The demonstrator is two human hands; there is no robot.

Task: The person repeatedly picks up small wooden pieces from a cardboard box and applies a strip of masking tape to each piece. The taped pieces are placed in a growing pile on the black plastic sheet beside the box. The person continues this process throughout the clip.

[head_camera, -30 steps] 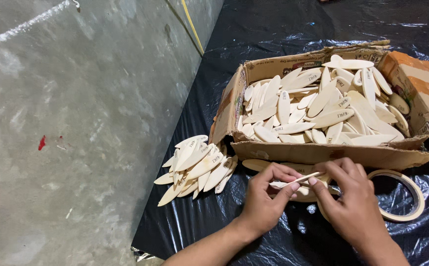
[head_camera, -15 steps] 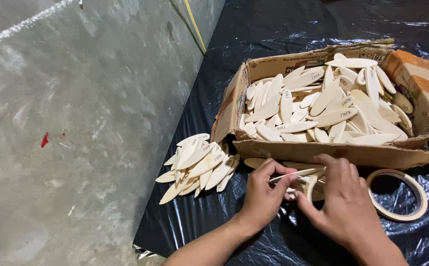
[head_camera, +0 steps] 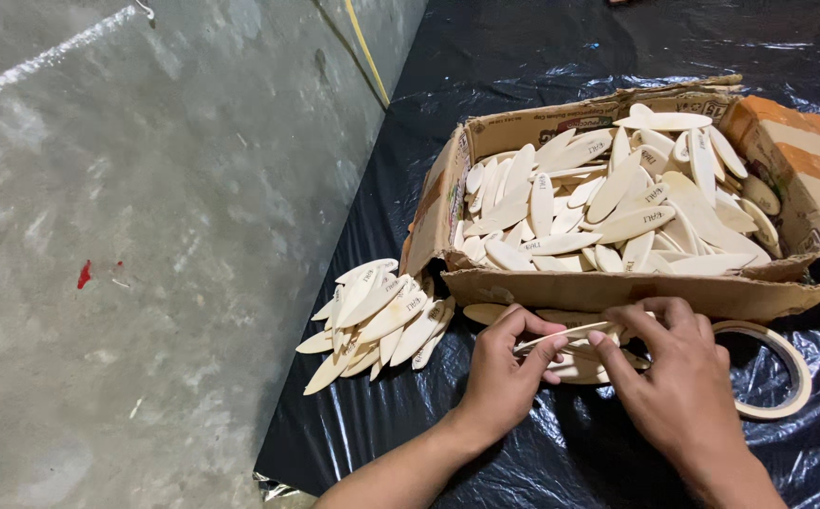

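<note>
The thin wooden piece (head_camera: pixel 565 333) sits edge-up between your two hands, just in front of the near wall of the cardboard box (head_camera: pixel 617 287) and above a small stack of the same oval pieces (head_camera: pixel 580 363) lying on the black plastic sheet (head_camera: pixel 410 415). Your left hand (head_camera: pixel 504 372) pinches its left end between thumb and fingertips; your right hand (head_camera: pixel 669 377) pinches the right end the same way, so both hands are closed on this one piece.

Hold it lightly by the tips, since a blade this thin would likely bend or snap under a hard squeeze. Keep it level and low over the stack, so that if it slips it lands among its fellows and not on the loose, wrinkled plastic.

Mind what lies around you: the fanned pile (head_camera: pixel 377 320) to your left is near your left wrist, and the tape roll (head_camera: pixel 787 372) lies just beside your right hand, partly hidden behind it. The box itself is heaped full. The concrete floor (head_camera: pixel 146 236) lies beyond the sheet's edge.
</note>
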